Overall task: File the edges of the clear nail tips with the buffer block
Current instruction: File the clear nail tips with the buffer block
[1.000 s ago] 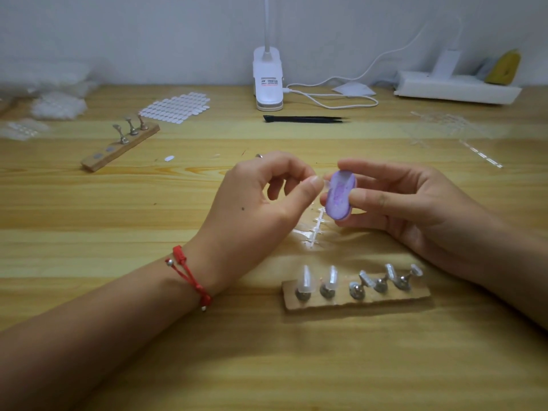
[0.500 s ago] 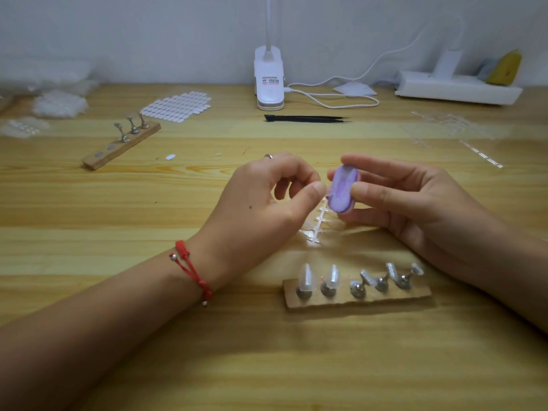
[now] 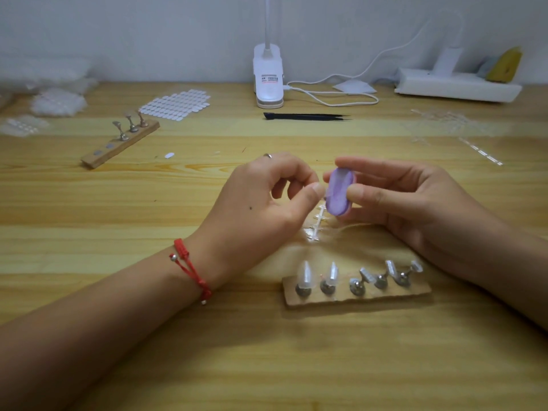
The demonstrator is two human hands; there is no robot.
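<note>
The small purple oval buffer block (image 3: 339, 192) is held up above the wooden table (image 3: 89, 203), almost upright, with its broad face toward the person. At its left edge, at nine o'clock, is the clear plastic nail tip (image 3: 325, 194), so small and transparent that I can hardly make it out.

What can go wrong here is, I think, mostly a matter of grip. The tip is tiny and smooth. If the buffer pushes sideways too hard, the tip may spring out of the pinch and get lost among the other clear pieces on the table. Too much pressure on one spot may also make the edge uneven, or the buffer may rub the thumb instead.

The right hand (image 3: 415, 203), at three o'clock from the buffer, pinches it with the thumb on its right side and the forefinger over its top. The left hand (image 3: 261, 209), at nine o'clock, has its fingers curled, with thumb and forefinger pressed together on the tip. As far as I can judge, the tip touches the buffer's edge.

At seven o'clock, just below, a clear plastic strip with little branches (image 3: 315, 225) lies on the table. Further, at six o'clock, is a flat wooden holder (image 3: 385, 296) with five metal stands carrying clear tips. At twelve o'clock lie black tweezers (image 3: 305, 116), with a white clip lamp (image 3: 268, 81) beyond them.
</note>
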